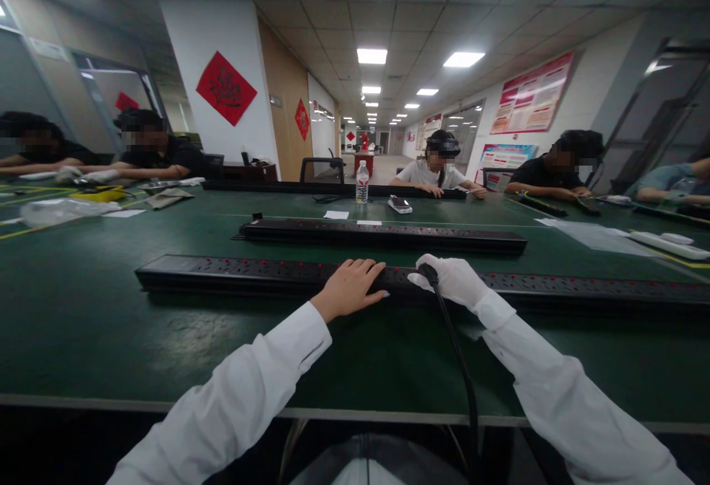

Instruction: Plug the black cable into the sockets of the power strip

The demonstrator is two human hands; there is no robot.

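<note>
A long black power strip (pixel 233 275) with red switches lies across the green table in front of me. My left hand (pixel 350 287), bare, rests flat on top of it with fingers together and stretched. My right hand (pixel 452 279), in a white glove, is closed on a black plug (pixel 427 272) pressed at the strip. A black cable (pixel 458 355) runs from that plug down over the table's near edge.
A second black power strip (pixel 382 236) lies farther back, a third (pixel 310 188) beyond it. A water bottle (pixel 362 182) and a small device (pixel 400 205) stand mid-table. Several other people sit around the green table (pixel 100 322) at the left, far side and right.
</note>
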